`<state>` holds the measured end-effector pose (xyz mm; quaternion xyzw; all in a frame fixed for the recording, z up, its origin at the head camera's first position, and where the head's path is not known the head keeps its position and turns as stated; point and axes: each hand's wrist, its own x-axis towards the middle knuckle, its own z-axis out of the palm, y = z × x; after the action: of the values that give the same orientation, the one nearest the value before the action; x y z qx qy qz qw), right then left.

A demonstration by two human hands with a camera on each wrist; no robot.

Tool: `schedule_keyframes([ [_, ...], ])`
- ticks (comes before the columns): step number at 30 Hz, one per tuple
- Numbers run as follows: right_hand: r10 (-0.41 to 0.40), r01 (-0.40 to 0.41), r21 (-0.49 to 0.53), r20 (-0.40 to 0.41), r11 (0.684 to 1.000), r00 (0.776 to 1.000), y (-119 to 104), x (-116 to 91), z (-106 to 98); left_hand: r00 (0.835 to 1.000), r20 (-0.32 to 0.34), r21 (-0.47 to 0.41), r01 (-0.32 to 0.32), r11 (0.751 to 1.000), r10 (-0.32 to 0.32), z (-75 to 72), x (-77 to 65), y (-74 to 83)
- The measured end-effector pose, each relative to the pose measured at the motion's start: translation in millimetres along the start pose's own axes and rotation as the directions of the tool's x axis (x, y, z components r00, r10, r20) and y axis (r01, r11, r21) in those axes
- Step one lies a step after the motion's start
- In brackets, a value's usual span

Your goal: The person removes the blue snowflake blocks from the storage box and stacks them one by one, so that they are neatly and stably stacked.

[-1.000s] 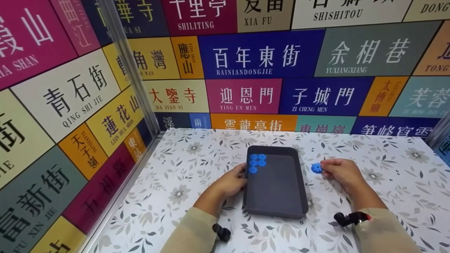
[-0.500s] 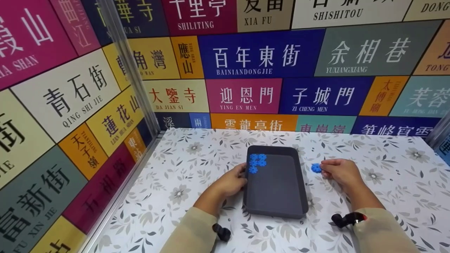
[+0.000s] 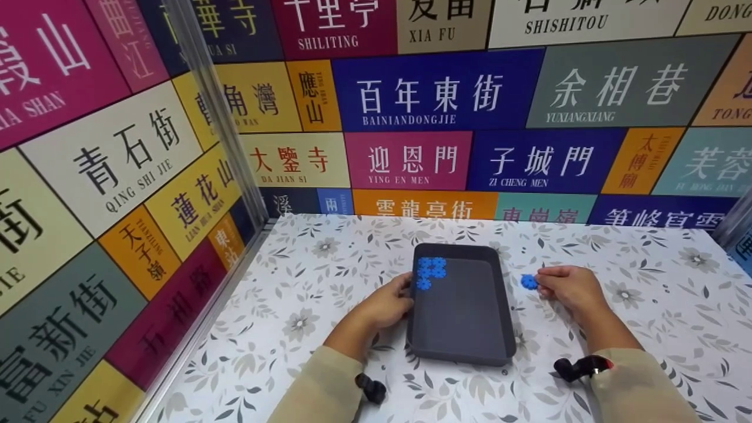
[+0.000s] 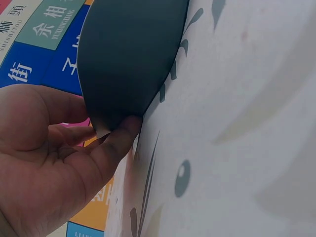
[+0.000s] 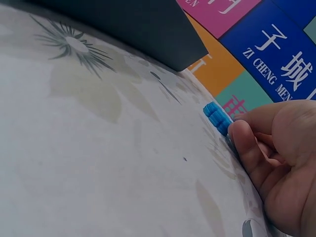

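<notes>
A dark grey rectangular tray lies on the table in the head view. My left hand grips its left side; in the left wrist view the thumb presses the outer wall, with the other fingers around the rim. Right of the tray, my right hand pinches a blue toothed disc between thumb and fingers. Seen edge-on in the right wrist view, the blue disc looks thick and ridged, close over the tabletop. Several similar blue discs sit together in the tray's far left corner.
A floral white cloth covers the table. Walls with coloured street-name panels rise behind and to the left, where a clear upright edge strip marks the corner. Both sleeves carry small black wrist devices.
The blue disc in my right hand has turned slightly, and the right forearm has shifted a little. My left hand and the tray hold their place.
</notes>
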<state>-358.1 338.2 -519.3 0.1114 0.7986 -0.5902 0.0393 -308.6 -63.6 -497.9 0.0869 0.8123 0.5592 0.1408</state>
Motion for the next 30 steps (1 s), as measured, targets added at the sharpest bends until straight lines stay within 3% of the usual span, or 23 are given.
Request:
schedule_keyframes([
  [8, 0.005, -0.006, -0.016, -0.017, 1.0, 1.0, -0.8, -2.9, 0.1, 1.0, 0.003, 0.014, -0.01, 1.0, 0.01, -0.2, -0.2, 0.6],
  [16, 0.015, -0.014, 0.059, -0.025, 0.998, 1.0, -12.0, -9.0, 6.0, 1.0, -0.001, 0.038, 0.018, 0.999, -0.018, -0.1, -0.9, 3.2],
  [25, -0.04, 0.013, 0.281, 0.092, 0.96, 0.995, -34.5, -21.7, 20.6, 1.0, -0.007, 0.014, 0.016, 1.0, -0.016, -0.5, -1.9, 1.7],
  [30, -0.086, 0.04, 0.295, 0.145, 0.955, 0.986, -42.7, -26.3, 32.4, 1.0, -0.008, 0.027, 0.011, 1.0, -0.011, -0.7, -1.2, 1.7],
])
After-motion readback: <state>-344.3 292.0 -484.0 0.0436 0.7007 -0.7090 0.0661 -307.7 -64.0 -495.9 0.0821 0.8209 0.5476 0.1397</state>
